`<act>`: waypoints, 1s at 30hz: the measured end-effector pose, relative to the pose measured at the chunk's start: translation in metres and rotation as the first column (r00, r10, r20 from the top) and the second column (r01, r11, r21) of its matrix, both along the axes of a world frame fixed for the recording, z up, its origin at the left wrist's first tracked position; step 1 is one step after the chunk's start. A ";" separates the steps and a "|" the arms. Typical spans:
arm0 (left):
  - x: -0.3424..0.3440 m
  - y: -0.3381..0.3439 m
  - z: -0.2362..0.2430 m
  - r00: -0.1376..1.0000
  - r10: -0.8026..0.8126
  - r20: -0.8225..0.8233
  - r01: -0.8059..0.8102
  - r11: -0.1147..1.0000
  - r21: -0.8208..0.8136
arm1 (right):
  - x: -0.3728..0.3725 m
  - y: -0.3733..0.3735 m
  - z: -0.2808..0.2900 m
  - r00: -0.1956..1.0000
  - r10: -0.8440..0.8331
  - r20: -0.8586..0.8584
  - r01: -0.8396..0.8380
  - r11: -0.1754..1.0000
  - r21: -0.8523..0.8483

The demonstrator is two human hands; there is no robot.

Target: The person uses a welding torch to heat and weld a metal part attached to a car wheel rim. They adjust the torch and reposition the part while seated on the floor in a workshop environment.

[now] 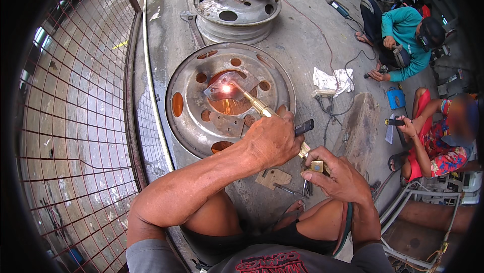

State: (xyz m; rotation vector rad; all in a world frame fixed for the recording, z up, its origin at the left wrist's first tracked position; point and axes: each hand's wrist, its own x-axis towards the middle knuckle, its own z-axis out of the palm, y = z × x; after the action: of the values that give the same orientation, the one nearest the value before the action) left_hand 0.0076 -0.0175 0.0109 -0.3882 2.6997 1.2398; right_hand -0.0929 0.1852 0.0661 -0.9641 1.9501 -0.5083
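Note:
My left hand (272, 141) is wrapped round the brass barrel of a cutting torch (260, 107). Behind it, my right hand (339, 173) grips the torch's rear end by a squarish brass fitting. A black cylindrical piece (304, 127) sticks out beside my left fingers. The torch tip glows bright on a dark metal plate (215, 91), and sparks fall below it. That plate lies across the centre opening of a steel wheel rim (184, 127). Another flat plate with small holes (227, 124) rests on the rim nearer to me.
A second wheel rim (234, 32) carries a heavy metal block. Red wire mesh (80, 122) runs along the left. Two people, one in a teal top (406, 26), sit at the right. An angle grinder (339, 8), cables, a white cloth (333, 79) and a wooden block (359, 122) lie about.

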 end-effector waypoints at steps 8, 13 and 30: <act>-0.001 0.000 -0.002 1.000 -0.007 -0.007 0.007 1.000 -0.015 | 0.000 -0.002 0.002 1.000 -0.016 0.011 0.016 0.999 0.048; 0.001 0.003 -0.016 0.993 -0.015 -0.120 0.007 0.997 -0.071 | 0.000 -0.001 0.001 1.000 -0.009 -0.002 0.009 0.999 0.041; -0.001 0.002 -0.012 0.998 -0.005 -0.057 0.003 1.000 -0.030 | -0.005 0.000 0.000 0.999 0.053 0.000 -0.053 0.998 -0.025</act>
State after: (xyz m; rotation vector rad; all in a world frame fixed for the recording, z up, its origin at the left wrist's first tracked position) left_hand 0.0063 -0.0160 -0.0013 -0.3562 2.7683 1.2296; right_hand -0.0976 0.1855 0.0659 -1.0285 1.9167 -0.5037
